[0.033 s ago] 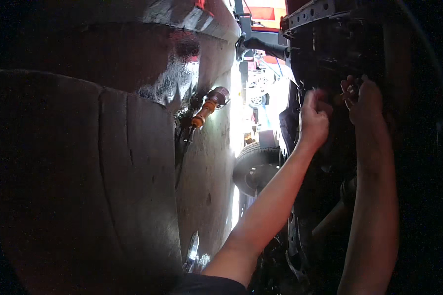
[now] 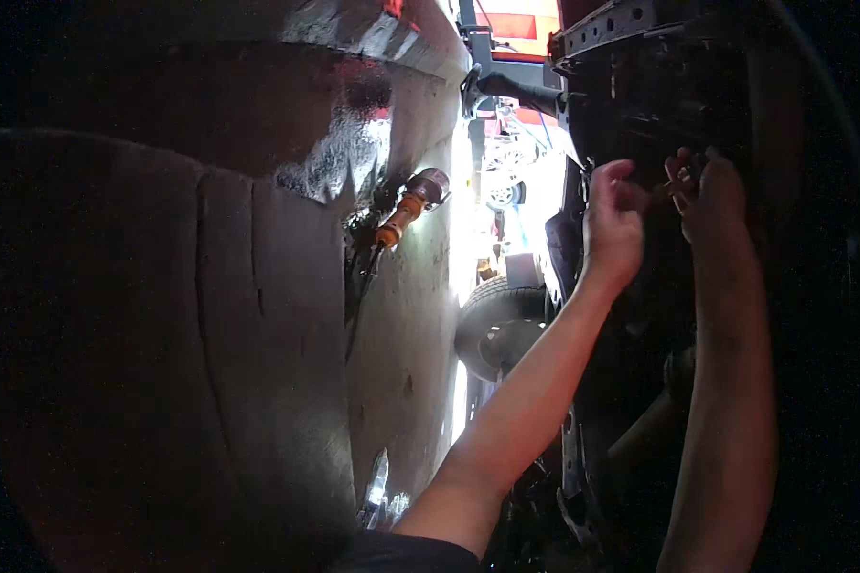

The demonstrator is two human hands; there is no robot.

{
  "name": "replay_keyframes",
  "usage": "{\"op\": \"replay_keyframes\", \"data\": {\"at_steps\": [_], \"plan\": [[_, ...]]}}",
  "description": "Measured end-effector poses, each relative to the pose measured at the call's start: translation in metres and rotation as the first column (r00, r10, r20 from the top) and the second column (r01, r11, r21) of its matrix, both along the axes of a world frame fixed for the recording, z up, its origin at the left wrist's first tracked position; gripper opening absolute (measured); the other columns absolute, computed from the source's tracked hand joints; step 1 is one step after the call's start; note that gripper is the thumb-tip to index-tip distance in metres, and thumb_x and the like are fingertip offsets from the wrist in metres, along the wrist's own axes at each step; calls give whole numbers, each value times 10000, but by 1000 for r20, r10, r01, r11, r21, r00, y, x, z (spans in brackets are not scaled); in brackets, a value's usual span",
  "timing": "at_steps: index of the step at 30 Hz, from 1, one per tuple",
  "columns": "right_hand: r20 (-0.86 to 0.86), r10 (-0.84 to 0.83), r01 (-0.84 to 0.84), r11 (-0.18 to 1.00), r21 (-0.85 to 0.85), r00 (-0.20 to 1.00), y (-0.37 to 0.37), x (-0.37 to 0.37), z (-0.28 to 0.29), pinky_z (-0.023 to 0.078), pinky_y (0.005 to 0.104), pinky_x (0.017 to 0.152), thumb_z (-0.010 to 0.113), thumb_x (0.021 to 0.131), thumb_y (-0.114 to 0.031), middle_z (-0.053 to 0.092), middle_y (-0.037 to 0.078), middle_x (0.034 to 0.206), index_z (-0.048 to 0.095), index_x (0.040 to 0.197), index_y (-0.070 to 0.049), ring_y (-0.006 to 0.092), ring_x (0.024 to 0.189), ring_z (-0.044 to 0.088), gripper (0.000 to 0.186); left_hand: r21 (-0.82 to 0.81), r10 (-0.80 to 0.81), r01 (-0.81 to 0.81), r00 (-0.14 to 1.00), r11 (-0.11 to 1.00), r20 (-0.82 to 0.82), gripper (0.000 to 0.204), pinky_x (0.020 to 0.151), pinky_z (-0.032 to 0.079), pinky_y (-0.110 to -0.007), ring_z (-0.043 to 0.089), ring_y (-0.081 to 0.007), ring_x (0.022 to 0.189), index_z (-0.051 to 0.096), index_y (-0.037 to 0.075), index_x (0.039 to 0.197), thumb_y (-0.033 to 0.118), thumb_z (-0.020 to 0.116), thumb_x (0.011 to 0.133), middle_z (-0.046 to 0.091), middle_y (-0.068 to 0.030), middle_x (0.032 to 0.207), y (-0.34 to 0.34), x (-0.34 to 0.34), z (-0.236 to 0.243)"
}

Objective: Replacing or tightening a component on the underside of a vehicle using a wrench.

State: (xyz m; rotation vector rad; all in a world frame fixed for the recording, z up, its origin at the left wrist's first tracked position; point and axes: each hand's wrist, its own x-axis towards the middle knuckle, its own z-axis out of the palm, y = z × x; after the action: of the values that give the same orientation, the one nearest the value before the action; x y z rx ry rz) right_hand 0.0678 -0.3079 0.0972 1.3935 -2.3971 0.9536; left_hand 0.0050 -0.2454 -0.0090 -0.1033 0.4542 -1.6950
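My left hand (image 2: 613,224) is raised beside the dark underside of a vehicle (image 2: 631,105). Its fingers are curved and apart, and nothing shows between them. Just to its right, my right hand (image 2: 715,199) is closed, fingers bent in toward the thumb. A small light spot shows among those fingers, but shadow hides what they hold. Both forearms come up from the lower edge, and the dark parts around the hands are hard to make out.
An orange-handled work light (image 2: 406,218) lies on the worn grey floor (image 2: 392,382) at left. A wheel with a black tyre (image 2: 487,320) stands beyond my left forearm. A perforated metal rail (image 2: 612,31) runs at the upper right. A clear bottle-like object (image 2: 376,482) lies low down.
My left hand's fingers have loosened from a closer curl and spread apart. My right hand stays in nearly the same place. The whole view has shifted very slightly.
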Motion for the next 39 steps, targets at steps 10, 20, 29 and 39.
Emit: {"op": "replay_keyframes", "data": {"at_steps": [10,20,29,39], "plan": [[-84,-70,64,995,-73,994,-4,9,-4,514,361,667,498,1007,-267,666,78,953,521,1044,-66,238,856,668,206,79,89,-97,990,992,110,219,750,514,-372,667,-250,825,650,-32,965,-37,553,769,702,-162,883,-1,12,2],[-59,-61,57,997,-55,996,-11,3,16,494,400,747,476,1018,-275,654,71,911,531,960,-81,219,810,662,210,-118,355,-346,777,931,520,402,754,504,-350,653,-250,848,604,13,1063,-89,455,704,664,-157,890,1,-25,26],[-549,84,64,967,246,832,-45,-99,198,492,327,590,472,1019,-260,646,91,921,522,1031,-70,233,796,660,196,-120,343,-330,932,936,120,339,741,511,-372,669,-269,849,599,15,1073,-79,453,782,674,-161,937,27,19,54],[-172,-130,128,992,-22,977,-19,-30,10,474,319,587,471,1020,-281,649,89,933,529,1049,-64,210,787,665,226,-71,-44,87,883,994,467,164,729,495,-491,644,-431,886,622,12,956,80,500,870,653,-262,911,13,-5,1]]}}
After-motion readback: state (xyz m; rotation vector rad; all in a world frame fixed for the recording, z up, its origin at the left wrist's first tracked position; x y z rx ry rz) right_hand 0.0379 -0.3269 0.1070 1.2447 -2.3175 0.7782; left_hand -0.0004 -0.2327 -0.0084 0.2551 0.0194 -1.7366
